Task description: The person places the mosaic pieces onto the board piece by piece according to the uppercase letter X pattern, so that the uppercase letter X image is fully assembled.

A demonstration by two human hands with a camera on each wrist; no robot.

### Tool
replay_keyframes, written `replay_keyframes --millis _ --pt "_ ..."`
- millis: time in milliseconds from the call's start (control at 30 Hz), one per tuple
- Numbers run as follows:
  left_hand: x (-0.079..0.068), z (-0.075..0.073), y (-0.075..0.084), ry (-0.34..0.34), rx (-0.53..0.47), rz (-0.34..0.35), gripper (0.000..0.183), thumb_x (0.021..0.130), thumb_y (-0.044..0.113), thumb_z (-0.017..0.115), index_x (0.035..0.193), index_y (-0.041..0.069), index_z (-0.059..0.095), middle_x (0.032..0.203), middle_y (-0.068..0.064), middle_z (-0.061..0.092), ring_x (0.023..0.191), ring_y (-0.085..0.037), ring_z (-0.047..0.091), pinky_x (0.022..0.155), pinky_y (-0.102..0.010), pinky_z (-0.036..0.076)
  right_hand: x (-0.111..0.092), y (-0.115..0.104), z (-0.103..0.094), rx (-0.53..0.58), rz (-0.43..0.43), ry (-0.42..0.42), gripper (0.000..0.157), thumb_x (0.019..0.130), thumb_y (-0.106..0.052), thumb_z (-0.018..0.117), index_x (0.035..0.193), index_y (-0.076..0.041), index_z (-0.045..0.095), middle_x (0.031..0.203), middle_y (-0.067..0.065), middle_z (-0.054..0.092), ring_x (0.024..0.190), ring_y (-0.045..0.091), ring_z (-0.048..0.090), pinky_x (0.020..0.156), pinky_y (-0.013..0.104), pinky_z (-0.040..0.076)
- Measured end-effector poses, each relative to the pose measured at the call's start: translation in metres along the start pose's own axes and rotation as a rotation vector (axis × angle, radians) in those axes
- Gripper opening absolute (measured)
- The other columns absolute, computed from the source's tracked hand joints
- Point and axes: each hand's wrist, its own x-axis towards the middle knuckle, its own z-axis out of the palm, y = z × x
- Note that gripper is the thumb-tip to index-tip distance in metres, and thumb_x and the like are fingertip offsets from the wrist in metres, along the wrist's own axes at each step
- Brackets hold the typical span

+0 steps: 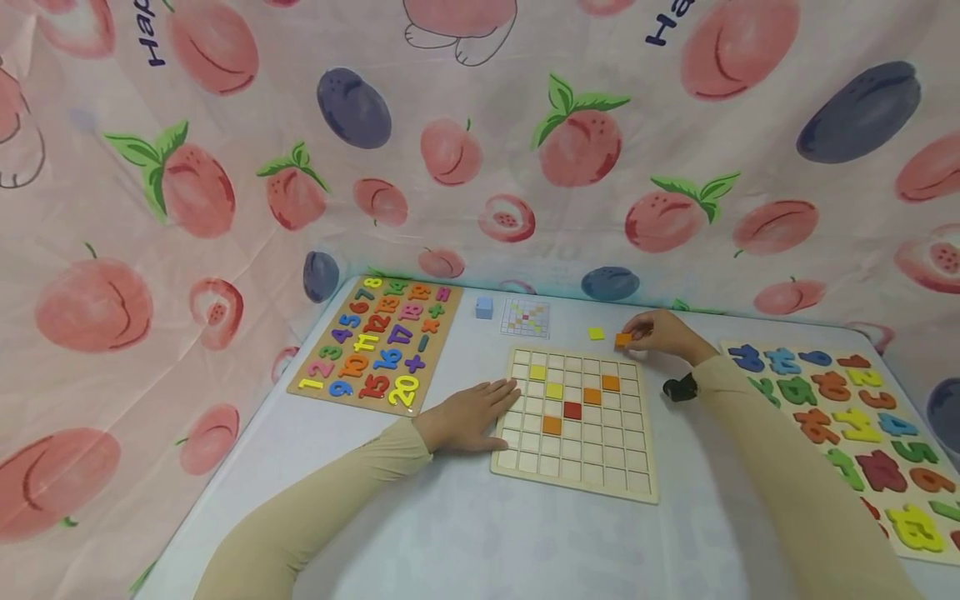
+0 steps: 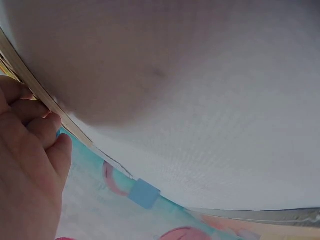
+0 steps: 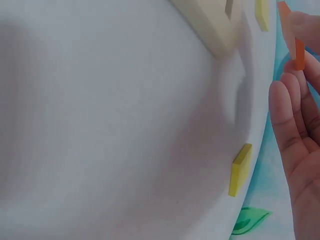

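Observation:
A wooden grid board (image 1: 615, 482) lies on the white table with coloured square tiles in its cells. Two yellow tiles, one red tile (image 1: 572, 410) and three orange ones run in crossing diagonals. My left hand (image 1: 471, 417) rests on the board's left edge with its fingers extended. Beyond the board's far right corner, my right hand (image 1: 660, 335) pinches an orange tile (image 1: 622, 341) between thumb and fingers. The right wrist view shows this orange tile (image 3: 291, 35) held on edge. A loose yellow tile (image 1: 596, 333) lies just left of it.
Behind the board lie a printed pattern card (image 1: 525, 318) and a light blue cube (image 1: 484, 308). A wooden number board (image 1: 375, 346) is at the left, another number board (image 1: 847, 417) at the right, partly behind my right sleeve. A fruit-patterned curtain (image 1: 480, 150) borders the table.

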Motion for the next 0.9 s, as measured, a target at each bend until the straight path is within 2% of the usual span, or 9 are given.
replay_keyframes --millis 467,700,900 --pt "-0.001 -0.001 0.001 0.005 -0.019 0.001 0.083 0.092 0.059 0.042 0.152 0.011 0.012 0.16 -0.005 0.011 0.148 -0.018 0.01 0.121 -0.032 0.015 -0.019 -0.023 -0.001 0.008 -0.011 -0.012 0.03 0.077 -0.013 0.077 0.103 0.0 0.069 0.095 0.014 0.068 0.078 0.01 0.058 0.07 0.016 0.05" --pt "-0.001 -0.002 0.001 -0.001 -0.019 -0.003 0.083 0.092 0.059 0.042 0.152 0.011 0.011 0.16 -0.005 0.009 0.148 -0.019 0.009 0.121 -0.033 0.014 -0.029 -0.038 0.002 0.013 -0.088 -0.032 0.031 0.077 -0.017 0.078 0.103 -0.002 0.069 0.092 0.012 0.068 0.078 0.008 0.059 0.071 0.017 0.051" --pt "-0.001 -0.003 0.001 -0.002 -0.022 0.001 0.083 0.092 0.058 0.042 0.152 0.01 0.011 0.16 -0.007 0.009 0.148 -0.02 0.009 0.121 -0.033 0.014 -0.036 -0.054 0.014 -0.016 -0.138 -0.042 0.026 0.077 -0.012 0.076 0.1 -0.002 0.069 0.089 0.008 0.068 0.076 0.009 0.059 0.072 0.019 0.052"
